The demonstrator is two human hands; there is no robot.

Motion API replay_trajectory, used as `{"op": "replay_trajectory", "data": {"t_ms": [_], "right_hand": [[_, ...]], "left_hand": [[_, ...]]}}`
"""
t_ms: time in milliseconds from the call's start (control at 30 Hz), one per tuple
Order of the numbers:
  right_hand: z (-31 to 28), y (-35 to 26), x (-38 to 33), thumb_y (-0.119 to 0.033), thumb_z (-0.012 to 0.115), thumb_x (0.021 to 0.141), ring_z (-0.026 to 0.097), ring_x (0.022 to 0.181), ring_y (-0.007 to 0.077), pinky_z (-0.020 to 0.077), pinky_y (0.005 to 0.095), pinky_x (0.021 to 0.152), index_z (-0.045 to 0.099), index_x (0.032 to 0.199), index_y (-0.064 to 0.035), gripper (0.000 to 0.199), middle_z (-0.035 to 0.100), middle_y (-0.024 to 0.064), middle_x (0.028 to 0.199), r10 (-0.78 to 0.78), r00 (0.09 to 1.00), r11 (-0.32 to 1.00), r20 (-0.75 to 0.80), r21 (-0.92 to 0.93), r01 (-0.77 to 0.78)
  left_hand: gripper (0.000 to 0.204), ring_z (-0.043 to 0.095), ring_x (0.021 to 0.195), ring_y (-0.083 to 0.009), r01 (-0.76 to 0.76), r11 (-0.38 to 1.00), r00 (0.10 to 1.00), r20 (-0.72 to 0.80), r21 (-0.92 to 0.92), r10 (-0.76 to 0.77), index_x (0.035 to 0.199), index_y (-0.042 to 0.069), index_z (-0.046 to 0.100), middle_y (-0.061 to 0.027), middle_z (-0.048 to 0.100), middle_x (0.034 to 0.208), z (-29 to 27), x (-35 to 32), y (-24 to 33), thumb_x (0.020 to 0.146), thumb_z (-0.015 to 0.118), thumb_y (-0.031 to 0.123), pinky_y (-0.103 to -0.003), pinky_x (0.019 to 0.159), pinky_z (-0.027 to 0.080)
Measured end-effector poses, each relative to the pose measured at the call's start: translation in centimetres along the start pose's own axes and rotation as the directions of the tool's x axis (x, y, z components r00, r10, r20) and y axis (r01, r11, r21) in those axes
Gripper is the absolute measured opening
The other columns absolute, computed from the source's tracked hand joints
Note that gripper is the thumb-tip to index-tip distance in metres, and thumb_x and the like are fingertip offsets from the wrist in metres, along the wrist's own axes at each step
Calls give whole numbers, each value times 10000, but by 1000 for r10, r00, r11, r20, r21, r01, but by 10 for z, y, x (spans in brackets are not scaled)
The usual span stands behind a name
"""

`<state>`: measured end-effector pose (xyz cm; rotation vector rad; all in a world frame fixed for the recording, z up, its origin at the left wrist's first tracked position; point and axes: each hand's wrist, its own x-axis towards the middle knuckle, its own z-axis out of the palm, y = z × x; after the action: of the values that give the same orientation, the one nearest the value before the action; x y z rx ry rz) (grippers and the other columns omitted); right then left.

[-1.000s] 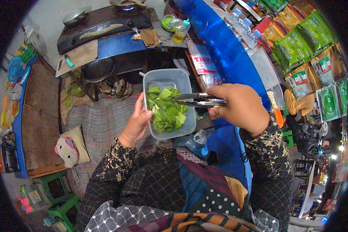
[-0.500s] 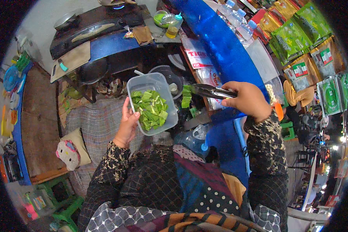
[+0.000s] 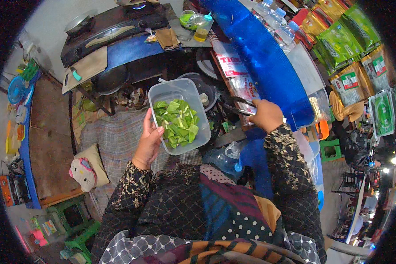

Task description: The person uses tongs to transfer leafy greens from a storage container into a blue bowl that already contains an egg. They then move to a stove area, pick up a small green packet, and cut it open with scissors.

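My left hand [image 3: 148,140] grips the near left side of a translucent plastic container [image 3: 202,101], thumb on the rim. Chopped green leaves [image 3: 177,121] lie inside it, heaped toward the near end. To the right, my right hand [image 3: 268,115] is closed around a pair of dark metal tongs [image 3: 234,108] that point left, toward the container but apart from it. The tong arms look spread, and I see no leaf between them. Behind the container, a dark bowl [image 3: 211,90] is partly hidden.
A stove [image 3: 114,33] with a lit burner stands at the far left, a cutting board [image 3: 86,68] with a knife in front of it. A squeeze bottle [image 3: 201,33] holds yellow liquid. A blue surface [image 3: 268,57] runs along the right. A large water bottle [image 3: 224,160] sits below the container.
My right hand has moved left and slightly lower with the tongs. The green leaf piece that hung from their tips no longer shows there. The container stays in my left hand.
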<state>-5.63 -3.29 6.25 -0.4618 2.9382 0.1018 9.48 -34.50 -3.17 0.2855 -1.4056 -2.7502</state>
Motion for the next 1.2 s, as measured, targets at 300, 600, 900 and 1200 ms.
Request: {"op": "replay_trajectory", "data": {"t_ms": [300, 600, 900, 1200], "right_hand": [[-86, -58, -34, -159, 754, 594, 576, 856, 293, 424, 406, 705, 584, 1107, -105, 543, 591, 85, 879, -663, 721, 748, -203, -152, 646], [-77, -82, -29, -134, 546, 756, 584, 828, 263, 432, 383, 694, 608, 957, -112, 211, 574, 64, 812, -715, 696, 678, -72, -316, 664], [-106, -61, -38, -141, 760, 592, 599, 797, 335, 459, 452, 675, 638, 961, -117, 390, 605, 111, 785, -551, 829, 830, -94, -156, 535], [-82, -5, -24, -238, 755, 644, 623, 812, 327, 492, 450, 691, 616, 1008, -100, 414, 632, 118, 850, -290, 943, 930, -161, -278, 239]], "left_hand": [[862, 447, 1199, -220, 69, 996, 997, 13, 65, -70, 1486, 115, 45, -156, 392, 1357, 8, 7, 2, 850, 625, 154, -349, 1011, 363], [899, 413, 1233, -243, 160, 986, 983, 82, 57, -164, 1485, 120, 49, -181, 340, 1384, 25, 12, 10, 828, 659, 182, -358, 1044, 330], [886, 406, 1241, -234, 91, 995, 994, 51, 50, -94, 1484, 117, 48, -169, 338, 1391, 11, 7, 0, 824, 638, 138, -366, 1044, 332], [832, 416, 1231, -220, 54, 997, 999, -5, 55, -54, 1482, 112, 58, -134, 355, 1395, 10, 6, 2, 847, 595, 114, -359, 1025, 351]]}}
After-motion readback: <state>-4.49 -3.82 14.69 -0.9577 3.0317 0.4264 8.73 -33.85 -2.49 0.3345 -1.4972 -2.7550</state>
